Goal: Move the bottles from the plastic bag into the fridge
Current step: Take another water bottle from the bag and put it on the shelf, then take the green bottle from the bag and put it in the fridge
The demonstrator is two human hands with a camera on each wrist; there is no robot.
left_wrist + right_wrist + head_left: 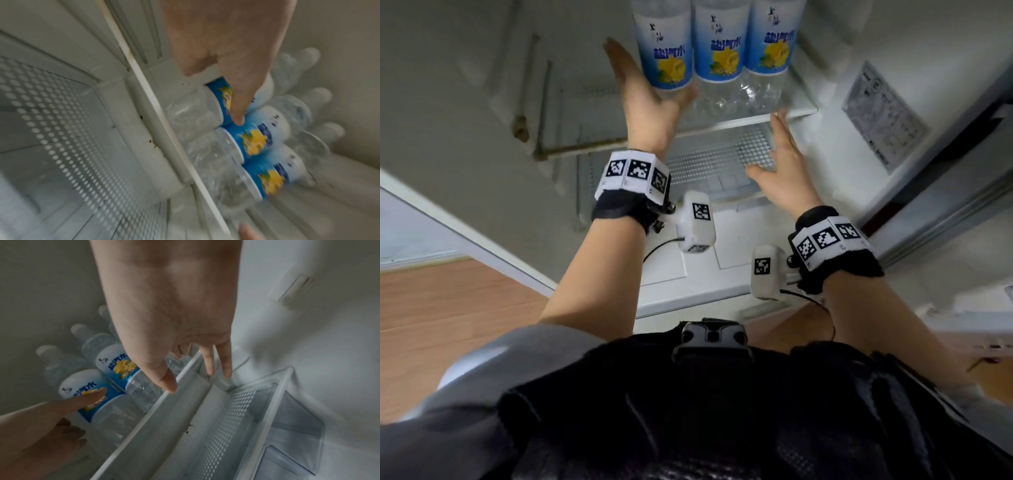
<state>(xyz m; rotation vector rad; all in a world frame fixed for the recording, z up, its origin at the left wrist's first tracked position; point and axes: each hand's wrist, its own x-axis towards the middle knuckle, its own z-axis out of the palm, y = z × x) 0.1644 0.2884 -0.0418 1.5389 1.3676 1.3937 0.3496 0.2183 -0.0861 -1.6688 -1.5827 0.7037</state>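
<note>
Three clear bottles with blue and yellow labels stand side by side on the fridge's glass shelf [726,124]: a left bottle [666,51], a middle bottle [719,51] and a right bottle [770,44]. My left hand [643,99] is beside the left bottle with straight fingers along its left side. Its thumb lies across that bottle's label [218,104] in the left wrist view. My right hand [784,171] is spread and holds nothing, its fingertips at the shelf's front edge [144,415] below the right bottle. The plastic bag is out of view.
Under the shelf sits a drawer with a perforated cover [722,157]. The fridge's side walls close in left and right, with a sticker [883,116] on the right wall. The open door [465,171] is at my left over a wooden floor [448,308].
</note>
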